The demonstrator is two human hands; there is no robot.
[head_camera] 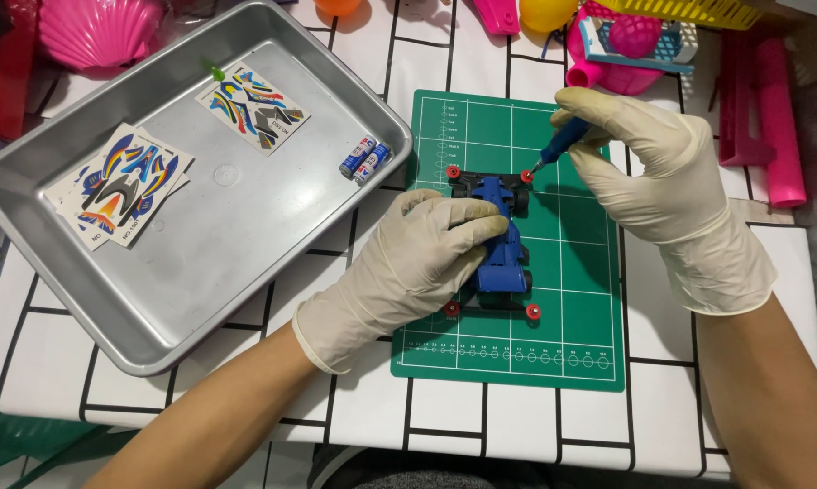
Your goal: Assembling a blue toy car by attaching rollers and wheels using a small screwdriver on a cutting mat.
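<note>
We have our left hand (417, 263) pressed down over the blue toy racer chassis (501, 237), which lies lengthwise in the middle of the green cutting mat (589, 272) on the white, black-lined worktop (444, 412). Its grip is a loose clamp, fingers curled across the chassis body to steady it. Our right hand (653, 177) has a narrow, closed grip on a small blue-handled screwdriver (567, 140), the tip set at the front right corner of the chassis, on or just beside a red roller (526, 177).

Judging from how things lie, we seem to be midway: four red rollers show at the corners, so those parts look fitted, yet we see no wheels and no body shell on the car. The two batteries (365, 160) lie in the steel tray (55, 163) just left of the mat, and the sticker sheets (119, 184) lie there too, apparently unused.

The chassis itself is bright blue plastic, with black bumper bars front and rear, long and narrow. Our left hand hides much of its near side, so we cannot tell what is mounted there.
</note>
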